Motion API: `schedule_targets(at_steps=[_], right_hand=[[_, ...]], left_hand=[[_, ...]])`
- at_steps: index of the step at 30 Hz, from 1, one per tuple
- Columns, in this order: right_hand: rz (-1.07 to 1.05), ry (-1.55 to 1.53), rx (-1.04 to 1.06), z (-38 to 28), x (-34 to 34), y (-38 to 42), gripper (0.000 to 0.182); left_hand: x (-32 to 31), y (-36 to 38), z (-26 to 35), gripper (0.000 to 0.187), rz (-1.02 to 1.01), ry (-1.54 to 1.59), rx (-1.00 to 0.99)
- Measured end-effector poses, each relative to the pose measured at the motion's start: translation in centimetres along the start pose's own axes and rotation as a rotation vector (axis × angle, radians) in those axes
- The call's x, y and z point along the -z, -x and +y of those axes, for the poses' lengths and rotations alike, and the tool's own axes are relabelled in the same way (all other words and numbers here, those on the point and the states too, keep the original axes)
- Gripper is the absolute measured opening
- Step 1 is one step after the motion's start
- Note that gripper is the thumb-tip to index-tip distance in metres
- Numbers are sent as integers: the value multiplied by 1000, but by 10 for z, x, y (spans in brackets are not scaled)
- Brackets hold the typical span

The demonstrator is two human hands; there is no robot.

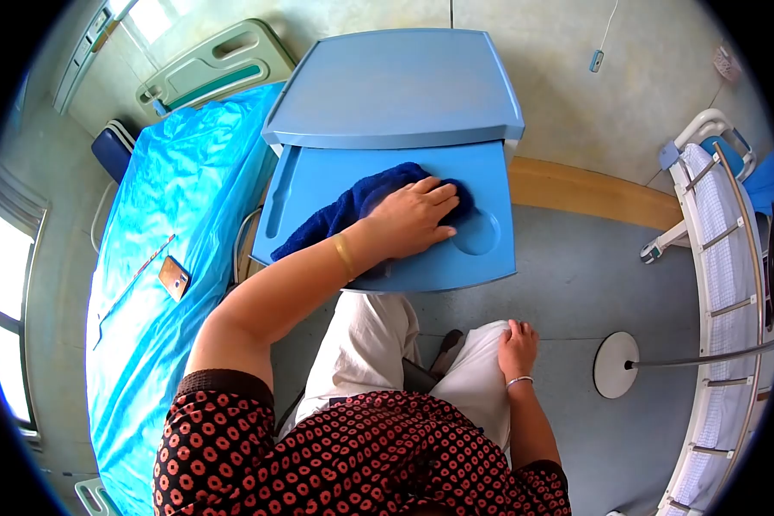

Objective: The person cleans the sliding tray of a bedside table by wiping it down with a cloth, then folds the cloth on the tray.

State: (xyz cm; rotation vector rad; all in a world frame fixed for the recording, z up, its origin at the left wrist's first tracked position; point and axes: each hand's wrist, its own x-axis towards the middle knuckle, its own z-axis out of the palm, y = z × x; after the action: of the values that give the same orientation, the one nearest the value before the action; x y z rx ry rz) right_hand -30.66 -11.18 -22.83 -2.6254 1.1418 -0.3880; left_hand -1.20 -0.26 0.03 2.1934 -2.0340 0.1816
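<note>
My left hand (413, 219) lies palm down on a dark blue towel (340, 211), its fingers bent over the bunched fabric. The towel spreads across the blue pull-out tray (482, 172) of a bedside cabinet, beside a round recess (477, 232) at the tray's right. A gold-coloured band is around my left wrist. My right hand (518, 348) rests on my right knee, holding nothing, with its fingers laid over the trouser fabric. The cabinet's grey-blue top (396, 86) is just behind the tray.
A bed under a shiny blue sheet (163, 344) stands at left, with a phone (174, 278) and a thin stick (138, 277) on it. At right is another bed with a metal side rail (752, 258). A round white base (616, 365) stands on the floor.
</note>
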Motion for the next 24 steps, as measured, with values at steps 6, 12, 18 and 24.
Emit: schedule_targets(at_steps=[6, 12, 18, 24], right_hand=[[-118, 58, -102, -5, 3, -7, 28], [-71, 19, -97, 8, 3, 2, 27], [-101, 40, -80, 3, -4, -6, 28], [-117, 48, -104, 0, 0, -5, 29]], left_hand=[[-18, -49, -3, 40, 57, 53, 8], [10, 4, -12, 36, -5, 104, -76], [9, 6, -12, 32, 71, -131, -226], [-7, -50, 0, 28, 47, -28, -62]])
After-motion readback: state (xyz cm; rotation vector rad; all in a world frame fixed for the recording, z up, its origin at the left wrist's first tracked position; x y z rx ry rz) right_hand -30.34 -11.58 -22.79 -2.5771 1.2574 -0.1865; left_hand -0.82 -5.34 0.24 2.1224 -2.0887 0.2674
